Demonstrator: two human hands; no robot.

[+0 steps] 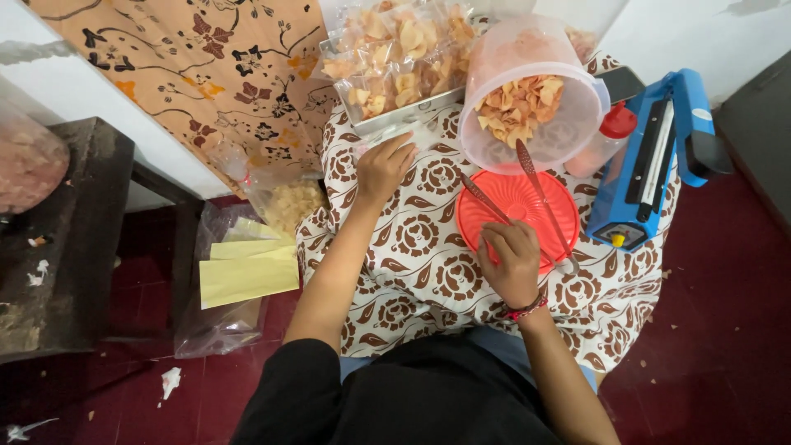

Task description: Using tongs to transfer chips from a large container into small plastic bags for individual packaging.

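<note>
Plastic tub (pixel 568 62) holds chips; right hand (pixel 512 259) grips tongs (pixel 527 194), left hand (pixel 383 169) open on bag (pixel 412 136).

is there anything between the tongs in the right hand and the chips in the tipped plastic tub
Nothing visible. The right hand holds the tongs over the red lid, and their tips already reach the open mouth of the tub, right at the chips.

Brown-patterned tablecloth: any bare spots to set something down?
Bare patch on the brown-and-white patterned tablecloth, bordered by the left hand, the round red plastic lid and the near table edge. Far side is crowded: metal tray of bagged chips, tilted clear plastic tub of chips, blue heat sealer. Right hand grips red tongs.
</note>
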